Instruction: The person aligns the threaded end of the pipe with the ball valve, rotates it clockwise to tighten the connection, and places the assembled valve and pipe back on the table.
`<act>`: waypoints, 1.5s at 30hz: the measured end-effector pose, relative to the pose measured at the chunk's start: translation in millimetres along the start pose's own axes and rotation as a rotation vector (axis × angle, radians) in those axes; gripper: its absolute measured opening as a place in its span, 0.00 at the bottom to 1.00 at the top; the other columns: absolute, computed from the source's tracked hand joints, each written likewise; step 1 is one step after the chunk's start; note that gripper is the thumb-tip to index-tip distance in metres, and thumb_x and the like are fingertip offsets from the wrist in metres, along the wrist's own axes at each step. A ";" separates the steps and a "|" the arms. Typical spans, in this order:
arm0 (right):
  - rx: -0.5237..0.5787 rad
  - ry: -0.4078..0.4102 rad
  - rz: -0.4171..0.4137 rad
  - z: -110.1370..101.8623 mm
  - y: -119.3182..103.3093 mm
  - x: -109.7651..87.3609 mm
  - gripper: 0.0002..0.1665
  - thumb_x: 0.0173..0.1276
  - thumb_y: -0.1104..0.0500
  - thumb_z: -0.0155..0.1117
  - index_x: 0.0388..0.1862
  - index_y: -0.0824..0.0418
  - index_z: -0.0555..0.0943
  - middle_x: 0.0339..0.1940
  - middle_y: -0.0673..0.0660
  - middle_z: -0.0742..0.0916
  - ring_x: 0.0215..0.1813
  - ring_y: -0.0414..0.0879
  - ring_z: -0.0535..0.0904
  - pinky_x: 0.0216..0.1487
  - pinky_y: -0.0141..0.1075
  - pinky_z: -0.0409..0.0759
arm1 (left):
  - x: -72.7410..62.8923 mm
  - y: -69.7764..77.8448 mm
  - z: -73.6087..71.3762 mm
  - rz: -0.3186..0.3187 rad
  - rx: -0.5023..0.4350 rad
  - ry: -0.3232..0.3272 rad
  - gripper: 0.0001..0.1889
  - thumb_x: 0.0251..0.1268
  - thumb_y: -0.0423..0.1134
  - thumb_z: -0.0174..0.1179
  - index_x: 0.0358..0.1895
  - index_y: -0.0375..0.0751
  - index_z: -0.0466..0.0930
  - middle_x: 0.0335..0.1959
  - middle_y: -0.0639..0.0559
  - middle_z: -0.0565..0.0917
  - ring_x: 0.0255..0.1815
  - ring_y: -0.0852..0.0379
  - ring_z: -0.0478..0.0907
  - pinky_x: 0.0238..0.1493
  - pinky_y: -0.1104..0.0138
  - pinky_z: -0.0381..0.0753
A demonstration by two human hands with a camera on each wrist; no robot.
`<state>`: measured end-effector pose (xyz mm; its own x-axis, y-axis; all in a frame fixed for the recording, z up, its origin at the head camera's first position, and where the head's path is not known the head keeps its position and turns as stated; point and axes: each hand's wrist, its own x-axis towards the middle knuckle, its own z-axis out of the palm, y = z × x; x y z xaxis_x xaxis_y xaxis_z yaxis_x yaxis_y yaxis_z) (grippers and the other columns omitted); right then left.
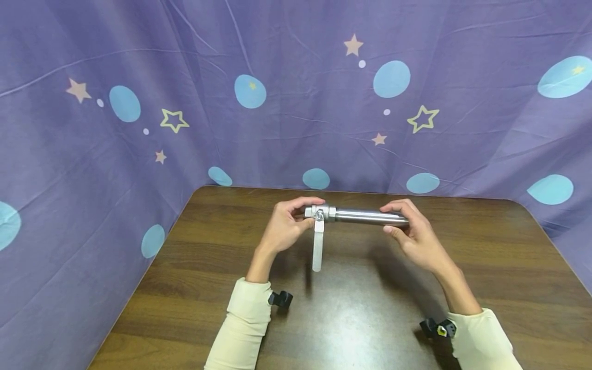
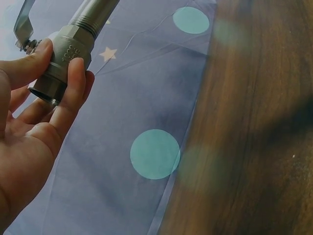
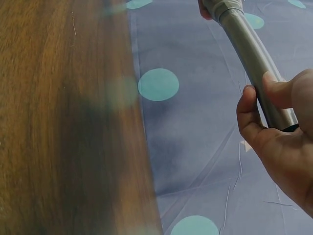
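Note:
A metal ball valve with a flat lever handle is joined to a smooth steel pipe. My left hand grips the valve body between thumb and fingers at its free end. In the left wrist view, thread shows where the pipe enters the valve's hex end. My right hand pinches the pipe near its far end, thumb on the near side and fingers across the top. Held level above the table, the assembly has its lever pointing toward me in the head view.
The brown wooden table lies beneath both hands and carries their shadows. Behind it and along the left hangs a purple curtain with stars and blue dots. Black devices are strapped at both wrists over pale sleeves.

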<state>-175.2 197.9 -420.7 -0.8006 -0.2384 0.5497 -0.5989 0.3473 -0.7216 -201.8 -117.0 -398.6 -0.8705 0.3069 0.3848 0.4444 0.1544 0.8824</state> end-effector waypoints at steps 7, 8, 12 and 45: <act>0.028 0.009 0.006 -0.8 -0.5 -0.2 0.25 0.63 0.83 0.68 0.58 0.70 0.82 0.54 0.63 0.83 0.48 0.32 0.79 0.41 0.20 0.84 | 0.5 1.3 -0.8 0.009 0.005 -0.013 0.23 0.60 0.17 0.66 0.59 0.32 0.87 0.57 0.36 0.90 0.45 0.56 0.86 0.47 0.70 0.90; 0.030 0.008 0.008 -0.8 -0.4 -0.1 0.25 0.63 0.83 0.67 0.59 0.71 0.82 0.54 0.62 0.83 0.49 0.32 0.79 0.42 0.20 0.84 | 0.5 1.4 -0.8 0.010 0.004 -0.014 0.23 0.60 0.17 0.65 0.60 0.31 0.87 0.58 0.35 0.90 0.46 0.55 0.86 0.47 0.70 0.90; 0.025 0.002 0.015 -0.9 0.3 0.1 0.25 0.64 0.82 0.67 0.59 0.71 0.82 0.55 0.58 0.84 0.49 0.32 0.79 0.43 0.19 0.84 | 0.0 1.8 -0.9 0.010 0.000 -0.015 0.23 0.60 0.17 0.65 0.60 0.31 0.87 0.58 0.35 0.90 0.46 0.54 0.86 0.47 0.69 0.91; -0.020 -0.044 -0.017 -1.7 0.0 -0.7 0.30 0.71 0.77 0.64 0.71 0.67 0.76 0.67 0.61 0.79 0.64 0.33 0.75 0.68 0.20 0.74 | 0.3 -0.8 -1.4 0.029 -0.029 -0.005 0.24 0.58 0.16 0.65 0.59 0.30 0.86 0.58 0.34 0.90 0.46 0.62 0.87 0.51 0.66 0.92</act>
<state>-174.6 199.6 -420.4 -0.7905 -0.2843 0.5426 -0.6125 0.3608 -0.7033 -202.7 -118.3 -398.9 -0.8564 0.3155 0.4086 0.4626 0.1179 0.8787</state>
